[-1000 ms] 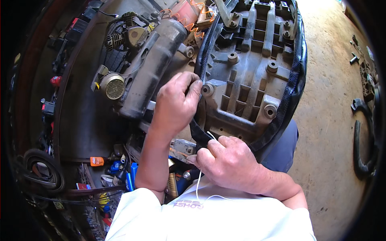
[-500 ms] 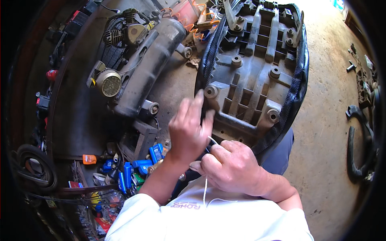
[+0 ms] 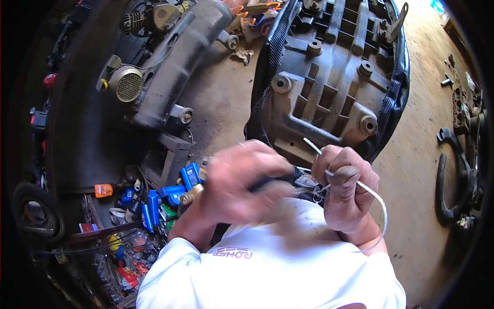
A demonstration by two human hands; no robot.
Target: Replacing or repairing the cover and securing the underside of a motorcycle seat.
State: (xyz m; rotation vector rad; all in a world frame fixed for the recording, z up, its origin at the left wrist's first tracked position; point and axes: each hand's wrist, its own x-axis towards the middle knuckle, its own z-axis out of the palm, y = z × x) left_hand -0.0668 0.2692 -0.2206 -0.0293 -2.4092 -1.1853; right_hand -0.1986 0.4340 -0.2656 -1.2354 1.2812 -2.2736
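An upturned motorcycle seat [image 3: 329, 87] lies before me, its dark plastic base facing up and a black textured cover [image 3: 262, 95] wrapped round its edge. At the near end of the seat, my right hand [image 3: 343, 190] is closed, pinching a white cord [image 3: 378, 198] between thumb and fingers. One short end of the cord sticks up beyond the fist, and the longer part loops down by my wrist. My left hand [image 3: 244, 180] is smeared by motion beside it. Something dark shows among its fingers, but I cannot make out what it is or whether it is held.
An air compressor [image 3: 177, 59] with a dark tank stands on the floor at the far left. Blue bottles [image 3: 190, 176] and an orange bottle [image 3: 104, 190] lie among clutter at the left. A black curved hose [image 3: 443, 193] and metal parts lie along the right side.
My right hand has moved right and turned, bringing the cord with it. My left hand has come away from the seat's left edge toward me. The whole view has shifted slightly.
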